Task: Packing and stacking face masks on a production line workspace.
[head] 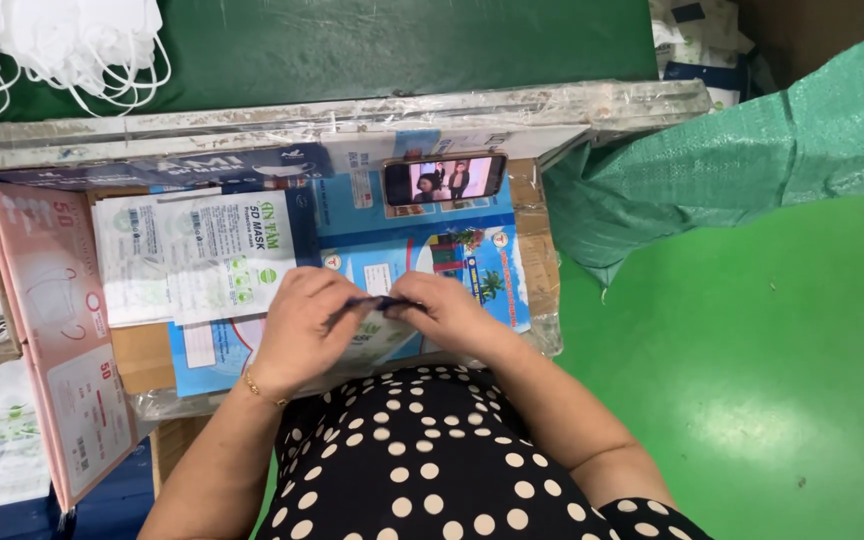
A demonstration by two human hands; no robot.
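My left hand [302,330] and my right hand [452,312] meet over the middle of a small work surface, fingers pinched together on a thin clear mask pouch with a dark blue top edge [384,303]. The pouch lies flat under both hands and is mostly hidden by them. A gold bracelet sits on my left wrist. Just left of my hands lies a stack of white printed mask pouches [192,260].
A phone [444,180] leans upright at the back, its screen lit. A pink carton [57,330] stands at the left edge. White masks [62,45] pile on the green belt behind. A green woven sack [732,160] sits at right above green floor.
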